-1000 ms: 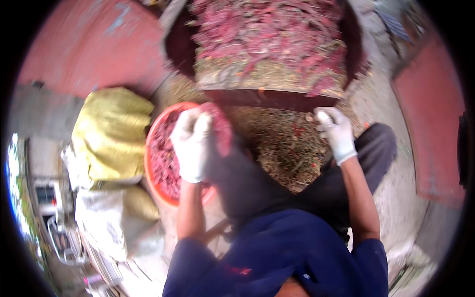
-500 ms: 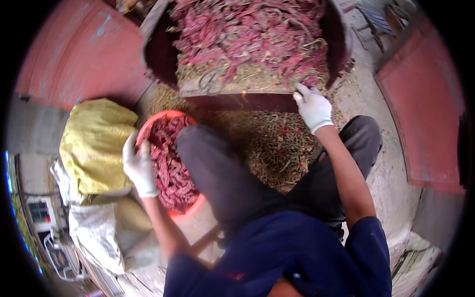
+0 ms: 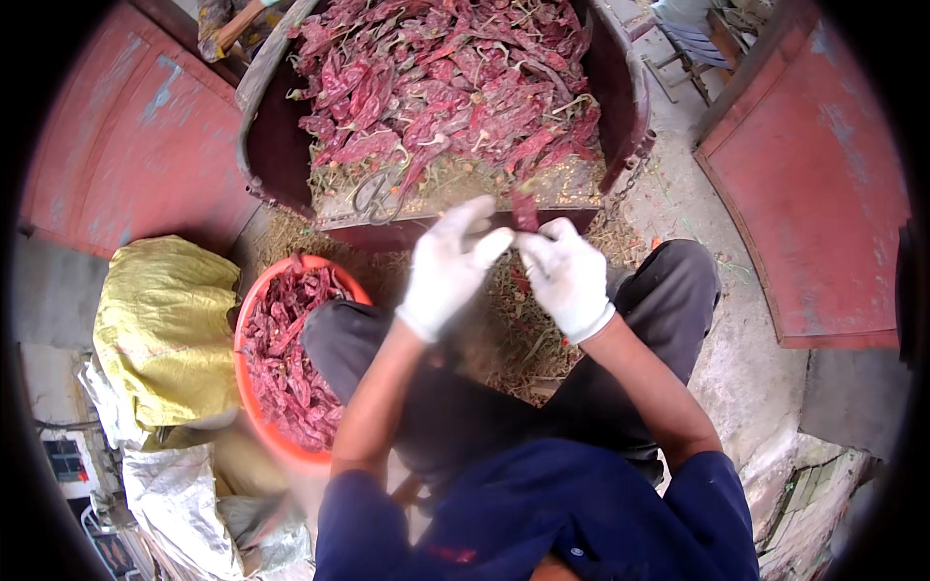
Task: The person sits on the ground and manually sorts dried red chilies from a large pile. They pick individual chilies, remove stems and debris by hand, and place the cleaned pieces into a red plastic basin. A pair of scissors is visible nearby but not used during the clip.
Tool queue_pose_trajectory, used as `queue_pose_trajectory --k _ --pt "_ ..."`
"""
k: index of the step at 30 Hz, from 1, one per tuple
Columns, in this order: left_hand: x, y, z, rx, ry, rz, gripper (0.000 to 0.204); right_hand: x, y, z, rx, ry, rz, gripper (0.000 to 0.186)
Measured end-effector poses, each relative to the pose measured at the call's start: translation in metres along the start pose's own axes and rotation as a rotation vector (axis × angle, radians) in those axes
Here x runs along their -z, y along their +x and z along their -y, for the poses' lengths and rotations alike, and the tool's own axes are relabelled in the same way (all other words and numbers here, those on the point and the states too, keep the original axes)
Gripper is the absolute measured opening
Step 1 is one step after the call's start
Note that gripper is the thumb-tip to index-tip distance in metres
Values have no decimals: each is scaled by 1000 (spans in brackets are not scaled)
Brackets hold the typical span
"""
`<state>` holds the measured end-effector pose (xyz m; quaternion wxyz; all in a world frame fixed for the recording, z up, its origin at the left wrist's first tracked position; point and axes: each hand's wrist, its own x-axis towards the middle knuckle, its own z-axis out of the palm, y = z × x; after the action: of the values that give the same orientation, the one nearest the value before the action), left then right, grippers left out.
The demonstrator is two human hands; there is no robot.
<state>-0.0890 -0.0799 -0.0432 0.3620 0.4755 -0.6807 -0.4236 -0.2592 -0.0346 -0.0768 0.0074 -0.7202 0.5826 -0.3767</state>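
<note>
White gloves cover both of my hands. My right hand (image 3: 570,276) pinches a dried red chili pepper (image 3: 524,209) that points up and away from me. Close beside it, my left hand (image 3: 444,271) has its thumb and fingers parted, thumb tip near the pepper's lower end. Just beyond is a dark red cart bed (image 3: 426,234) heaped with dried chili peppers (image 3: 455,87). A pair of scissors (image 3: 376,197) lies on its near edge among scraps. By my left knee, an orange-red basin (image 3: 254,412) holds more dried peppers.
Yellow woven sack (image 3: 170,329) and white sack (image 3: 184,494) stand left of the basin. Red metal panels (image 3: 145,126) flank the cart, another red panel (image 3: 814,194) at right. Stems and scraps (image 3: 523,339) litter the ground between my legs. Part of another person (image 3: 232,29) shows at upper left.
My left hand has moved from over the basin to the middle. My right hand has drawn back from the cart's edge with a chili pepper, and the view has shifted.
</note>
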Motion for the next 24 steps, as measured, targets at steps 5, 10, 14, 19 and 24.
queue_pose_trajectory --k 5,10,14,19,24 --pt "-35 39 0 4 25 103 42 2 5 -1 86 -168 150 10" --pt "-21 58 15 15 192 205 31 7 8 -12 -203 397 97 20" --pt "-20 53 18 -42 286 285 26 8 22 -36 -319 340 156 39" --pt "-16 48 21 -90 429 423 35 -2 35 -40 -6 102 149 35" --pt "-7 49 32 -175 405 428 31 6 58 -32 139 -35 254 29"
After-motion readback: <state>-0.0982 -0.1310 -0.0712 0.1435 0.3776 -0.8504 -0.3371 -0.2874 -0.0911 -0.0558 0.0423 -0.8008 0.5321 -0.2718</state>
